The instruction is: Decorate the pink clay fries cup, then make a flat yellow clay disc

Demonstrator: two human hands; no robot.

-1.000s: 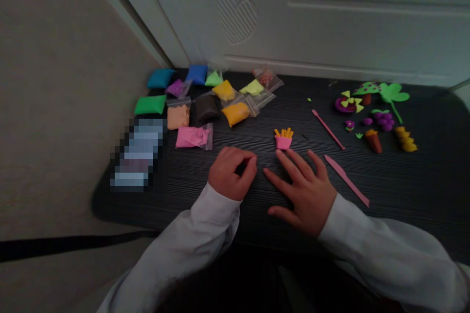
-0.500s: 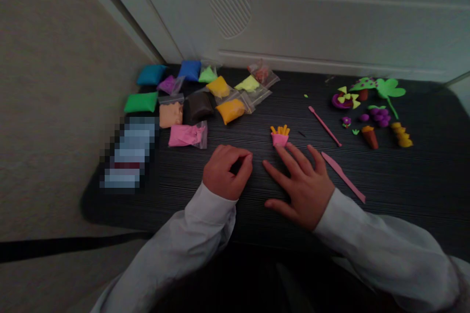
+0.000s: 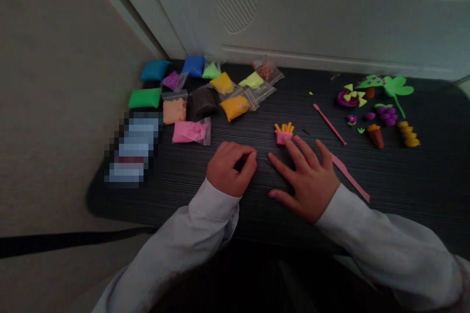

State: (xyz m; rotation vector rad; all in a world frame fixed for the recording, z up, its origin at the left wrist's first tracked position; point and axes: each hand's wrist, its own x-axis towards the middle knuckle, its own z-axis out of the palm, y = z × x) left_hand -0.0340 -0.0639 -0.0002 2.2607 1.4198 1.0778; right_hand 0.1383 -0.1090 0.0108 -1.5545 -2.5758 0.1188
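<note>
My left hand (image 3: pixel 232 168) rests on the dark table with its thumb and forefinger pinched together. Whatever may be between those fingertips is too small or hidden to make out. My right hand (image 3: pixel 310 178) lies palm down, fingers spread and holding nothing. One of its fingertips is at the lower right of a small clay box of french fries (image 3: pixel 284 137), pink with orange sticks; whether it presses on the box I cannot tell. Right beside that hand is a pink plastic clay knife (image 3: pixel 350 177), and beyond it a thin pink modelling stick (image 3: pixel 330 124).
Bags of coloured clay, such as pink (image 3: pixel 189 132), green (image 3: pixel 145 98) and orange (image 3: pixel 235 107), cover the left back of the table (image 3: pixel 176 171). A phone (image 3: pixel 134 146) lies at the left. Finished clay pieces, including purple grapes (image 3: pixel 387 115) and a green flower (image 3: pixel 398 87), are at the right.
The view has shifted slightly, so everything sits a bit further right. My right hand has slid a little forward and right against the fries box. My left hand keeps its pinch.
</note>
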